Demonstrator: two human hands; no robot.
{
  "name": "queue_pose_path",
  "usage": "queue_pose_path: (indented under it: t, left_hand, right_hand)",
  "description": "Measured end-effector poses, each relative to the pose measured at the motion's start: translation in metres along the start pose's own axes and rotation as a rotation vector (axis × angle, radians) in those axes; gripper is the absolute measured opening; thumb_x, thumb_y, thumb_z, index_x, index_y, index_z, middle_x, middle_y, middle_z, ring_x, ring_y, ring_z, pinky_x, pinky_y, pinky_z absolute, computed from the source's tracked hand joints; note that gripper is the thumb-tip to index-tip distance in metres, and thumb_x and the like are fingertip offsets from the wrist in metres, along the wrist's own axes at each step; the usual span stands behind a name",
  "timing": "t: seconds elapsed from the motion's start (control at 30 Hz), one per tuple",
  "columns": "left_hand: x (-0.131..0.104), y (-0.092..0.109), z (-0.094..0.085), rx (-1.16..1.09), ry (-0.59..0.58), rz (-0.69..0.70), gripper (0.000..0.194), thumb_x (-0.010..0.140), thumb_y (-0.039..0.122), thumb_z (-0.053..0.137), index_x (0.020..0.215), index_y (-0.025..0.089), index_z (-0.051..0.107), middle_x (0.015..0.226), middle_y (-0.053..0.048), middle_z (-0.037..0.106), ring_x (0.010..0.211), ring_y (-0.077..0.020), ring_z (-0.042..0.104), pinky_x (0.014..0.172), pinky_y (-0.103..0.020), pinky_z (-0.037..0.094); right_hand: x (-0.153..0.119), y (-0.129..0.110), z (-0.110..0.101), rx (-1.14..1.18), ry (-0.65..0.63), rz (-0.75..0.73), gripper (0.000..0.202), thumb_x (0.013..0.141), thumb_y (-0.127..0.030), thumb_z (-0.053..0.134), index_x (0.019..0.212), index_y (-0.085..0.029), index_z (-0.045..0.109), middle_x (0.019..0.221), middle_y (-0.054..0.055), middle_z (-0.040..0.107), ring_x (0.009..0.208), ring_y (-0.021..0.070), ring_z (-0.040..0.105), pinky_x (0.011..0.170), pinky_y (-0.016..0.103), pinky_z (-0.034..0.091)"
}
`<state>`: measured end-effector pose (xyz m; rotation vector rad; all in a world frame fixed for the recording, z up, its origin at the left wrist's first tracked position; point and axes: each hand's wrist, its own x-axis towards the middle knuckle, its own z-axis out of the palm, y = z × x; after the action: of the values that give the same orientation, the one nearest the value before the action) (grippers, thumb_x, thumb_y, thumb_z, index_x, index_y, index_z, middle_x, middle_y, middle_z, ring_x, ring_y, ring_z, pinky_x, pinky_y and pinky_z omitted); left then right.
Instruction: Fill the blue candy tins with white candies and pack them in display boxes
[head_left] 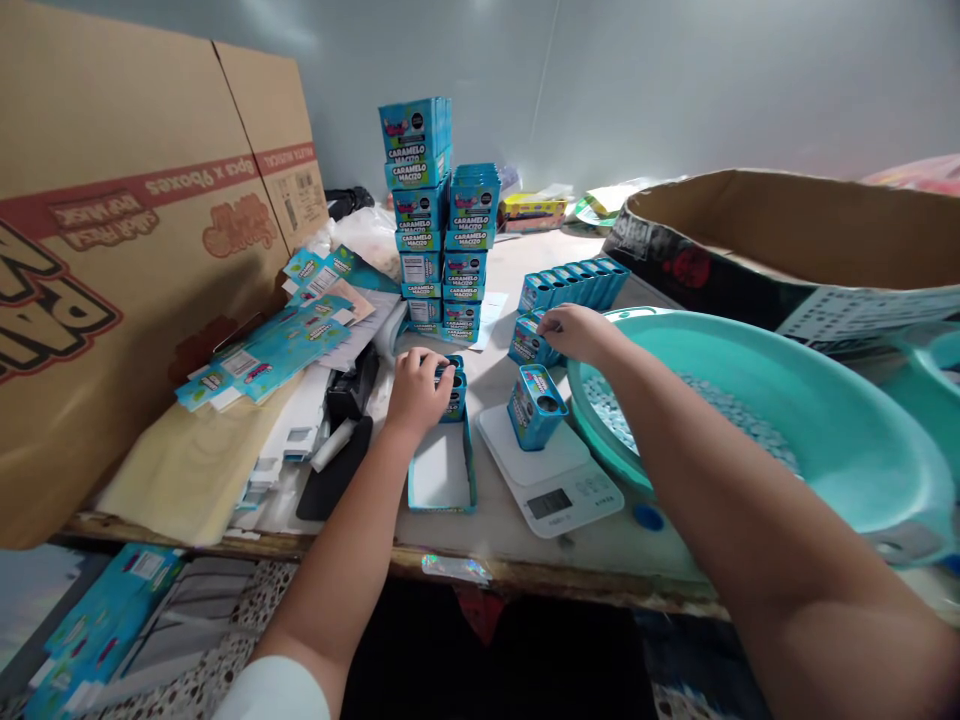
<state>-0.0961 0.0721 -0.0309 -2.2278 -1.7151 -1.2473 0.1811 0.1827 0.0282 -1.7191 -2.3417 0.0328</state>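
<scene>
My left hand [421, 388] is closed on a small blue tin [454, 398] at the far end of an open shallow box [442, 470] with a white inside. Another blue tin is partly hidden by its fingers. Farther right, my right hand [571, 332] has its fingers closed on the top of a blue tin [529, 340], in front of a row of blue tins [574, 284]. One more blue tin [535, 408] stands on a white digital scale [551, 480], with a dark round opening in its top.
A large teal basin [810, 400] with small pale pieces lies right. Tall stacks of blue boxes [420, 215] stand behind. Flat blue cartons [277, 345] and a big cardboard box [150, 200] fill the left. A dark-sided open carton [720, 275] is back right.
</scene>
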Motion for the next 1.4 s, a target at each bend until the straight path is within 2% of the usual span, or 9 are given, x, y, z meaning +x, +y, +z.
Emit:
queue_pose_path:
  t: [0.97,1.3,1.4]
  left_hand:
    - [-0.0008,-0.0006,0.0037,0.001,0.030,-0.004,0.008,0.095,0.025,0.060,0.097,0.021,0.067,0.107,-0.010,0.063,0.106,-0.0265,0.059,0.103,-0.043,0.047]
    - [-0.0009,0.0005,0.0050,0.011,0.048,-0.006,0.008,0.094,0.023,0.061,0.096,0.021,0.068,0.107,-0.010,0.062,0.107,-0.0267,0.058,0.103,-0.043,0.047]
    - [-0.0006,0.0009,0.0047,0.017,0.049,-0.005,0.008,0.094,0.023,0.062,0.096,0.020,0.069,0.106,-0.011,0.063,0.106,-0.0270,0.058,0.102,-0.043,0.047]
  right_hand:
    - [0.0007,0.0004,-0.0006,0.017,0.008,-0.046,0.028,0.080,-0.016,0.056,0.100,-0.022,0.076,0.101,0.006,0.072,0.093,0.0226,0.065,0.076,0.027,0.046]
    - [-0.0016,-0.0036,-0.0032,0.039,0.010,-0.040,0.030,0.082,-0.014,0.054,0.102,-0.021,0.075,0.105,0.008,0.070,0.097,0.0236,0.066,0.081,0.028,0.048]
    - [-0.0014,-0.0032,-0.0023,0.036,0.035,-0.027,0.028,0.084,-0.015,0.055,0.102,-0.020,0.076,0.111,0.010,0.066,0.091,0.0232,0.064,0.080,0.029,0.048]
